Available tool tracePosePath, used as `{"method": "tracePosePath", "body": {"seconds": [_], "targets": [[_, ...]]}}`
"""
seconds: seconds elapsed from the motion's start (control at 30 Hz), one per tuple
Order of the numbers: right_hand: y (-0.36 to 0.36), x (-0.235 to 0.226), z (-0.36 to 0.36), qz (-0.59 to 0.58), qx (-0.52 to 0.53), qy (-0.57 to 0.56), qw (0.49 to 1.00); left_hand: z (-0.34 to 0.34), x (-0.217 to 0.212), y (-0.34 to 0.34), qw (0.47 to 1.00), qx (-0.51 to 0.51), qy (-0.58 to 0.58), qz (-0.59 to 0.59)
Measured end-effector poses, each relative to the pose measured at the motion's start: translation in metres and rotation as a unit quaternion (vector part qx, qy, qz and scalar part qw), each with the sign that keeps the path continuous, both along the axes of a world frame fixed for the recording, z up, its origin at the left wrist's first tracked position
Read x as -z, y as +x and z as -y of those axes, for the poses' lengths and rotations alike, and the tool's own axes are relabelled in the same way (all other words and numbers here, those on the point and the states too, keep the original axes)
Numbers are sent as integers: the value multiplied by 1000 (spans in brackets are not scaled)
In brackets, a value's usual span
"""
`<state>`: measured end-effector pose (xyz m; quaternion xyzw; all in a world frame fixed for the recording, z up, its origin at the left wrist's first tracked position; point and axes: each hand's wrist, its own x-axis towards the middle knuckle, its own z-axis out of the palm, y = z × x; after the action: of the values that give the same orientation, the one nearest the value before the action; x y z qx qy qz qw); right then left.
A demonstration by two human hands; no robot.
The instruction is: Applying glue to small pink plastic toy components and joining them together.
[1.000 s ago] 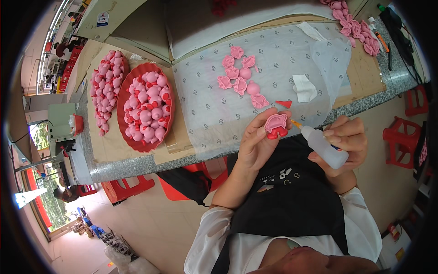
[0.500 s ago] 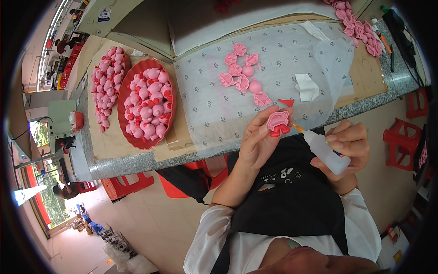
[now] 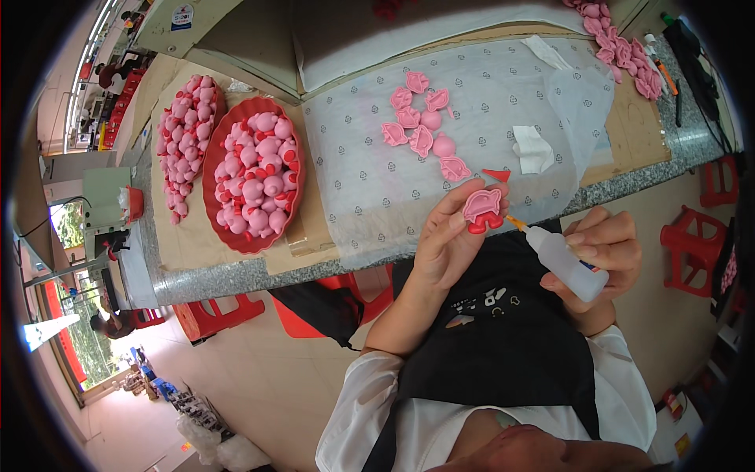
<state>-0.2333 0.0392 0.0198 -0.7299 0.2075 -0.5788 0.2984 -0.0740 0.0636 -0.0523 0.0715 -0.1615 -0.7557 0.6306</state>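
Between the thumb and fingers of my left hand (image 3: 445, 240) is a small toy figure piece, a pink hollow head shell (image 3: 482, 204) with red legs (image 3: 485, 223), its open side turned up. My right hand (image 3: 607, 253) grips a translucent white squeeze bottle (image 3: 570, 266), tilted, its yellowish nozzle (image 3: 515, 223) pointing at the figure's right side. Whether the tip touches it I cannot tell. Just past my left fingertips lies a small red pointed piece (image 3: 495, 175). Several pink shells (image 3: 421, 141) and round pink pieces (image 3: 443, 146) lie beyond on printed white paper (image 3: 354, 181).
A red scalloped bowl (image 3: 211, 185) heaped with pink-and-red figures stands at the left, beside another heap of figures (image 3: 187, 134). A crumpled tissue (image 3: 533, 149) lies right of the shells. More pink shells (image 3: 621, 51) and pens (image 3: 668, 79) are at the far right. Red stools (image 3: 694, 245) stand beyond the table edge.
My left hand and the figure have shifted slightly, with the head shell turned a little. The bottle and my right hand have moved slightly right. The view itself has shifted a bit.
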Motion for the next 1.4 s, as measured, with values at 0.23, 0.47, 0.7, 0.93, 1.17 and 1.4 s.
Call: {"method": "tracePosePath", "body": {"seconds": [0.23, 0.47, 0.7, 0.93, 1.17, 1.4], "targets": [[2, 2, -5, 25, -28, 21, 999, -1, -4, 1, 997, -1, 45, 66], [3, 3, -6, 1, -31, 36, 999, -1, -6, 1, 996, -5, 45, 72], [4, 0, -5, 31, -38, 37, 998, -1, -5, 1, 996, -4, 41, 74], [8, 3, -5, 26, -44, 34, 998, 0, -5, 0, 999, 5, 8, 31], [10, 3, -6, 21, -48, 33, 998, 0, -6, -1, 999, 7, 6, 31], [10, 3, -5, 29, -41, 27, 998, -2, -4, 0, 999, 13, 7, 38]]}}
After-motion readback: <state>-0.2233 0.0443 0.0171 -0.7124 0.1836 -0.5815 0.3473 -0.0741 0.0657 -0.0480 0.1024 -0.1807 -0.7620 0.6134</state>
